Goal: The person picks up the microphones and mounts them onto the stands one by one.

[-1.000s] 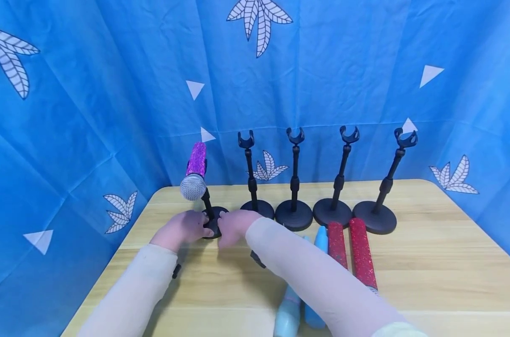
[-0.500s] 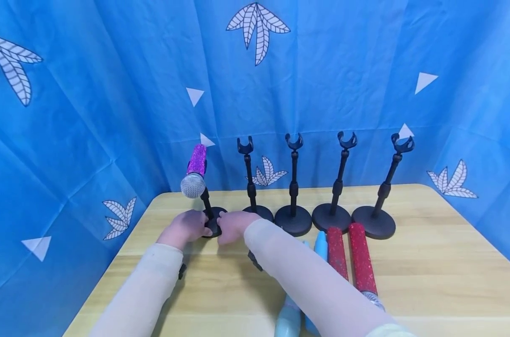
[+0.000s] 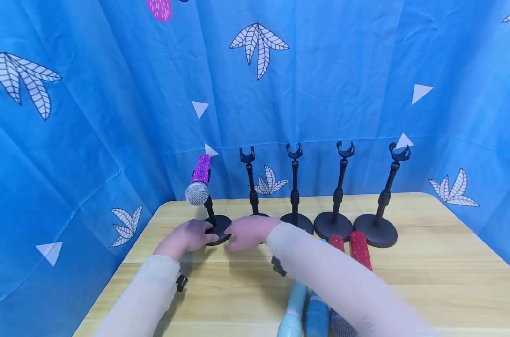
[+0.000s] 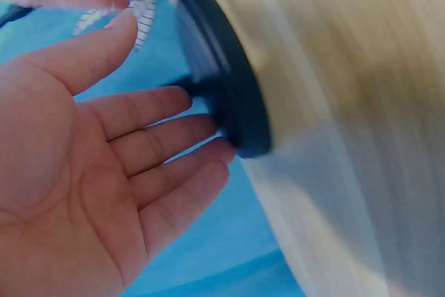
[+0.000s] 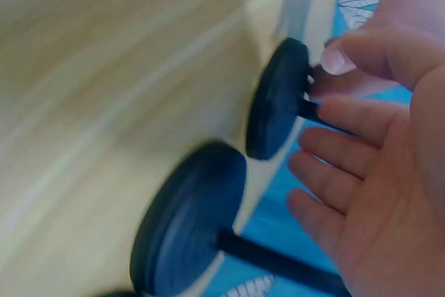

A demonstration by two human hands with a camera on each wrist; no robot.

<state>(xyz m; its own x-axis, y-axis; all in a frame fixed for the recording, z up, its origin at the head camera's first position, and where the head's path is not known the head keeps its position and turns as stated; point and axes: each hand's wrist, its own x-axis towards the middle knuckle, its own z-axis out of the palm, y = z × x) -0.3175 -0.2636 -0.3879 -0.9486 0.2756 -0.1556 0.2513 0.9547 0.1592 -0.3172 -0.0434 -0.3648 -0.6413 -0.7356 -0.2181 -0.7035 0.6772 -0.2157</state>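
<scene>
a blue cloth point(image 3: 343, 93) is hanging beyond the left hand point(image 3: 189, 236) and the right hand point(image 3: 249, 231), and the surface point(image 3: 440, 267) is spreading beneath them. four bare stands point(image 3: 295, 198) are standing beyond and to the right of the right hand, one base partly hidden by it. the loaded stand point(image 3: 210, 209) is standing upright between the hands, its round base point(image 3: 220, 229) lying at their fingertips. the right sleeve point(image 3: 322, 274) is passing above two red microphones point(image 3: 361, 250), a blue microphone point(image 3: 317, 314) and a light teal microphone point(image 3: 294, 309). the purple microphone point(image 3: 201, 171) is sitting in the loaded stand's clip, slanting head-down above the left hand. both hands are staying unclenched, fingers extended, grasping nothing; whether they are touching the base, one cannot tell. the step is seemingly settling this stand: good work is guiding low on the base, sparing the top-heavy stem, and keeping the sleeve off the loose microphones.
</scene>
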